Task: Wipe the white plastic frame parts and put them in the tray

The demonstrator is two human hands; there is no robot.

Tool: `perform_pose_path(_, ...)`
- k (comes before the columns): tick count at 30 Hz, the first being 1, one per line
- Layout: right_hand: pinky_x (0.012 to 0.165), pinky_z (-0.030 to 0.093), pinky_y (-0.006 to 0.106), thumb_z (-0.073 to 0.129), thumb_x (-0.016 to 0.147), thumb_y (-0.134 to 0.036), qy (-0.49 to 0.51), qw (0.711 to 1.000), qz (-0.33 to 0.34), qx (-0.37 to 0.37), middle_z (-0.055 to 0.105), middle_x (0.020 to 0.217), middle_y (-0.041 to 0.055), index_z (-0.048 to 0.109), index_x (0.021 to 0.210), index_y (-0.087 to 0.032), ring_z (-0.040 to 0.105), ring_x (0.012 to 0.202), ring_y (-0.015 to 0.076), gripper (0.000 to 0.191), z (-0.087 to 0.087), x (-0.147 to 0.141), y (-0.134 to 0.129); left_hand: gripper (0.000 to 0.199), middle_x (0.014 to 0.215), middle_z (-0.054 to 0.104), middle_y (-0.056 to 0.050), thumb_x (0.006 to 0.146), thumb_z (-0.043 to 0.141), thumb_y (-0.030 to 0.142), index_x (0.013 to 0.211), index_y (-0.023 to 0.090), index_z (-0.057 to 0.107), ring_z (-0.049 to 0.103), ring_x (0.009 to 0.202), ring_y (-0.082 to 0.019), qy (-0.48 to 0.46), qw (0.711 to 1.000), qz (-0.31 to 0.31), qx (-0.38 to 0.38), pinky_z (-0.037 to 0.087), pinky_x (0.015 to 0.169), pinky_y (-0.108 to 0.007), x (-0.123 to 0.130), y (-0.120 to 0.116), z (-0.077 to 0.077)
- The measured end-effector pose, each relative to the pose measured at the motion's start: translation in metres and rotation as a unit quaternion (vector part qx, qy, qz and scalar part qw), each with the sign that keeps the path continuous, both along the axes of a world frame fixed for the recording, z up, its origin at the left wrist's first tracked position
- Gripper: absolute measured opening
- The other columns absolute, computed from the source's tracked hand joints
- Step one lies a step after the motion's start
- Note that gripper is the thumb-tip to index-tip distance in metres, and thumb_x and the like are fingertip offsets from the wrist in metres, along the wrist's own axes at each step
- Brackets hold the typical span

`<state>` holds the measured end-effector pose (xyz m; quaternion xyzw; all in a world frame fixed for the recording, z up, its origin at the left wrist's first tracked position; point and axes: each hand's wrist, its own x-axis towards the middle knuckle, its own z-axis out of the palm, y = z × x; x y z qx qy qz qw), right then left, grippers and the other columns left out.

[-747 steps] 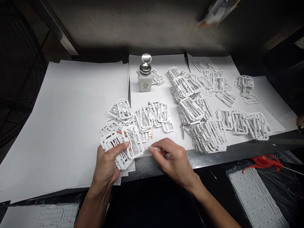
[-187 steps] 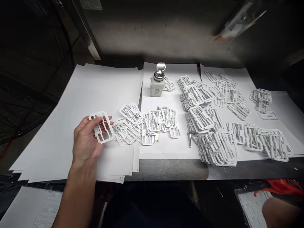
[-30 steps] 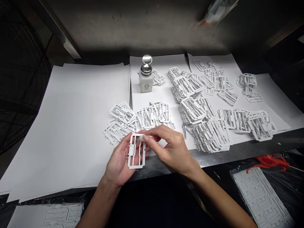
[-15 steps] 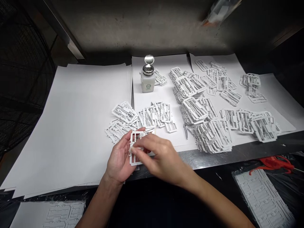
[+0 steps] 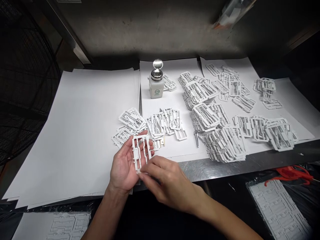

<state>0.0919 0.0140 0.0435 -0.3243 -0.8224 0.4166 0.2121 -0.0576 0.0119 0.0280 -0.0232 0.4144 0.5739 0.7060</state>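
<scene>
A white plastic part frame (image 5: pixel 135 154) with thin shaped bars lies in my left hand (image 5: pixel 121 171). The palm faces up, with the thumb along the frame's left side and the fingers behind its right side. At the frame's lower edge, the thumb and fingers of my right hand (image 5: pixel 172 183) are pinched together. A small white bit shows at those fingertips; whether it is a separate piece or part of the frame I cannot make out. Just beyond my hands lies a loose pile of similar white frames (image 5: pixel 131 120).
A white pump bottle (image 5: pixel 156 89) with its metal lid raised stands behind the pile. Stacked frames (image 5: pixel 222 145) rise to the right, beside a nail clipper (image 5: pixel 196 139). White paper (image 5: pixel 87 133) covers the metal bench. Red-handled scissors (image 5: pixel 291 173) lie lower right near bagged frames (image 5: pixel 280 206).
My right hand has moved from the frame's left side down to its lower edge. The frame has tilted slightly in my left hand, and more of it shows.
</scene>
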Motion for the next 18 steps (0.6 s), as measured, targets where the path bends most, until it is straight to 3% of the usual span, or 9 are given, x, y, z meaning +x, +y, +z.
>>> perform_pose_path(6, 0.071, 0.047, 0.027, 0.049, 0.089, -0.019, 0.029, 0.996, -0.085, 0.007, 0.062, 0.083, 0.0059, 0.063, 0.092, -0.016, 0.058, 0.076, 0.0158, 0.014, 0.004, -0.003, 0.011, 0.038, 0.088, 0.068, -0.01, 0.089, 0.041, 0.03, 0.115, 0.012, 0.062, 0.064, 0.087, -0.019, -0.001, 1.0, 0.005, 0.025, 0.051, 0.081, -0.033, 0.0, 0.001, 0.002)
perform_pose_path(9, 0.075, 0.048, 0.028, 0.049, 0.089, -0.02, 0.036, 0.997, -0.069, 0.028, 0.063, 0.084, 0.0065, 0.063, 0.09, -0.016, 0.058, 0.08, 0.0169, 0.015, 0.006, -0.012, 0.016, 0.038, 0.087, 0.069, -0.01, 0.09, 0.039, 0.029, 0.113, 0.011, 0.063, 0.064, 0.09, -0.018, 0.016, 1.0, 0.017, 0.021, 0.051, 0.081, -0.029, 0.002, 0.0, 0.004)
perform_pose_path(12, 0.067, 0.047, 0.026, 0.052, 0.086, -0.017, 0.011, 0.999, -0.03, 0.001, 0.062, 0.079, 0.0041, 0.064, 0.085, -0.016, 0.058, 0.072, 0.0151, 0.012, 0.009, -0.008, 0.017, 0.037, 0.089, 0.069, -0.01, 0.089, 0.041, 0.03, 0.113, 0.013, 0.063, 0.064, 0.088, -0.019, 0.03, 0.999, 0.033, 0.029, 0.052, 0.081, -0.032, -0.002, 0.0, 0.004)
perform_pose_path(16, 0.063, 0.045, 0.024, 0.054, 0.087, -0.018, 0.018, 0.993, -0.115, -0.03, 0.062, 0.077, 0.0025, 0.063, 0.084, -0.018, 0.056, 0.068, 0.0135, 0.01, 0.007, 0.006, 0.011, 0.037, 0.092, 0.068, -0.01, 0.089, 0.041, 0.03, 0.114, 0.014, 0.062, 0.063, 0.089, -0.019, 0.03, 0.998, 0.039, 0.049, 0.051, 0.081, -0.035, -0.008, 0.002, 0.001)
perform_pose_path(18, 0.067, 0.046, 0.025, 0.053, 0.088, -0.019, 0.035, 0.993, -0.11, -0.022, 0.063, 0.081, 0.0041, 0.063, 0.09, -0.018, 0.057, 0.073, 0.0148, 0.011, 0.001, 0.004, 0.006, 0.037, 0.092, 0.068, -0.01, 0.089, 0.041, 0.03, 0.114, 0.014, 0.062, 0.064, 0.089, -0.019, 0.024, 0.998, 0.041, 0.047, 0.051, 0.082, -0.035, -0.009, 0.003, 0.0)
